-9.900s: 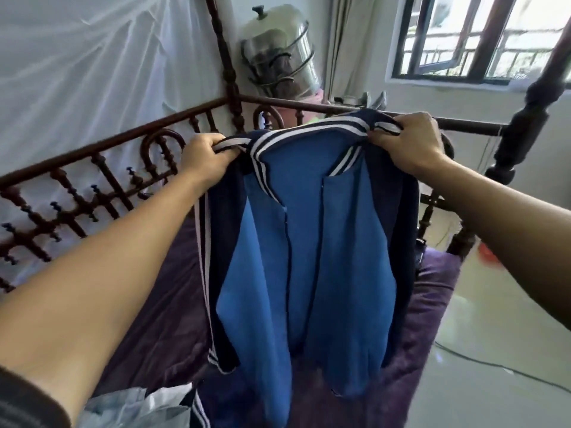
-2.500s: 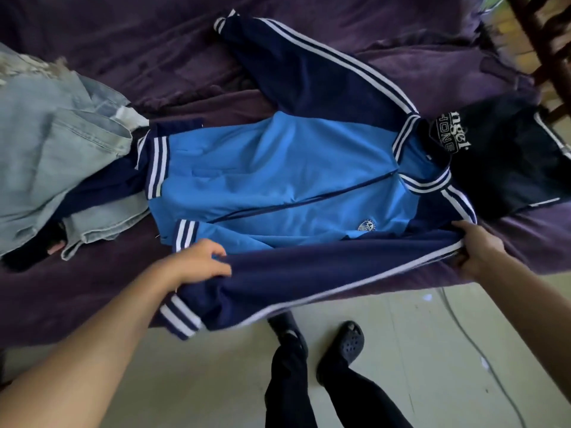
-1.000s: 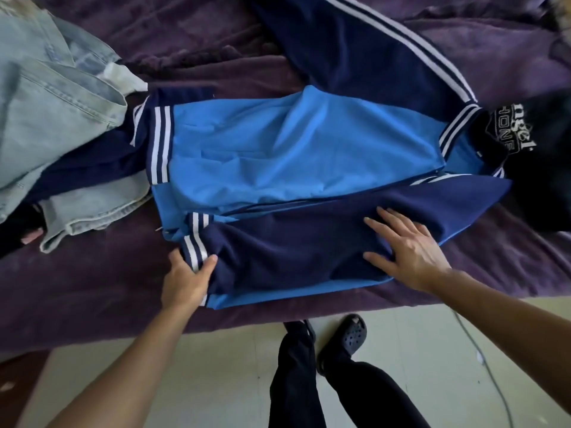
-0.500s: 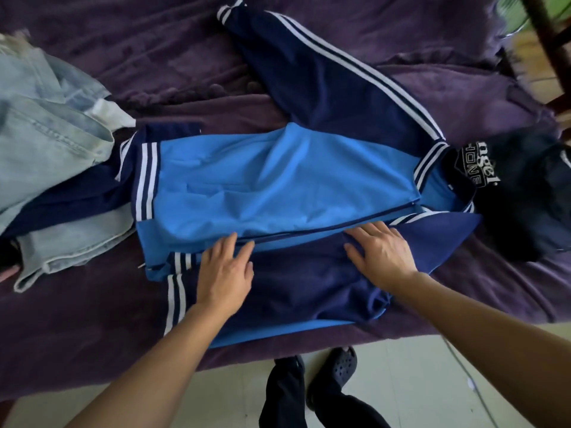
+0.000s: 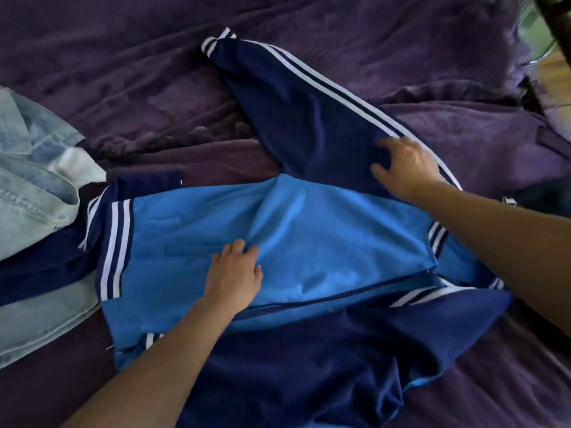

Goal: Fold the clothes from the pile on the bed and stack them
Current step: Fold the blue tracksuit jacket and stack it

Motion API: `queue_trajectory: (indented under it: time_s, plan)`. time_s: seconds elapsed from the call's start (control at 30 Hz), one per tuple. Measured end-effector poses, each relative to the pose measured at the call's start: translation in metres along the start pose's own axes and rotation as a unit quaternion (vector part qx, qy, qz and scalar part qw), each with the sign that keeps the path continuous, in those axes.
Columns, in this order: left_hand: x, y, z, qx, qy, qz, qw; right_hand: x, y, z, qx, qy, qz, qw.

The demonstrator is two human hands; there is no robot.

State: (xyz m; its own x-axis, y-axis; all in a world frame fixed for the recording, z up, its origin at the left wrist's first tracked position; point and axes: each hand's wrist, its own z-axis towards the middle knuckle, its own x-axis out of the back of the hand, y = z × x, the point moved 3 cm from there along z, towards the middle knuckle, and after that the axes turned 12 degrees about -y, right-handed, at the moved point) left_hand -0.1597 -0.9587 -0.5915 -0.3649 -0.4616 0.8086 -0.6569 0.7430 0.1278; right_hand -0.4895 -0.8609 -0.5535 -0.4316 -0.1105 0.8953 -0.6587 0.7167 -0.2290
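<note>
A blue jacket [image 5: 324,236] with navy sleeves and white stripes lies spread across the purple bed cover [image 5: 123,72]. Its near sleeve [image 5: 309,366] is folded in over the lower front. Its far sleeve [image 5: 293,112] stretches away toward the upper left. My left hand [image 5: 234,273] rests on the light blue front, fingers pressing the cloth. My right hand [image 5: 404,165] reaches onto the far sleeve near the shoulder, and its curled fingers and thumb grip the navy fabric.
A pale denim garment [image 5: 27,186] lies heaped at the left edge, overlapping a navy piece [image 5: 40,267] by the jacket's hem. A black garment [image 5: 543,196] shows at the right edge. A dark bed post [image 5: 556,13] crosses the top right corner.
Both hands have left the folded near sleeve. My left hand slid up onto the blue front, and my right hand moved to the far sleeve and took hold of it.
</note>
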Motion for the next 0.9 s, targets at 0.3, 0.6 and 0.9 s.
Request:
queue_trajectory:
  time_s: [0.3,0.6,0.9]
  plan:
    - [0.053,-0.004,0.073,-0.006,0.145,-0.118,0.982,0.025,-0.027,0.172,-0.091,-0.083,0.214,0.969]
    - [0.184,0.034,0.155,-0.069,0.229,0.163,0.957,-0.014,-0.051,-0.002,0.425,-0.037,-0.005,0.904]
    - [0.123,0.032,0.134,-0.169,0.095,0.148,0.97,-0.044,0.005,-0.06,0.286,-0.017,-0.025,0.958]
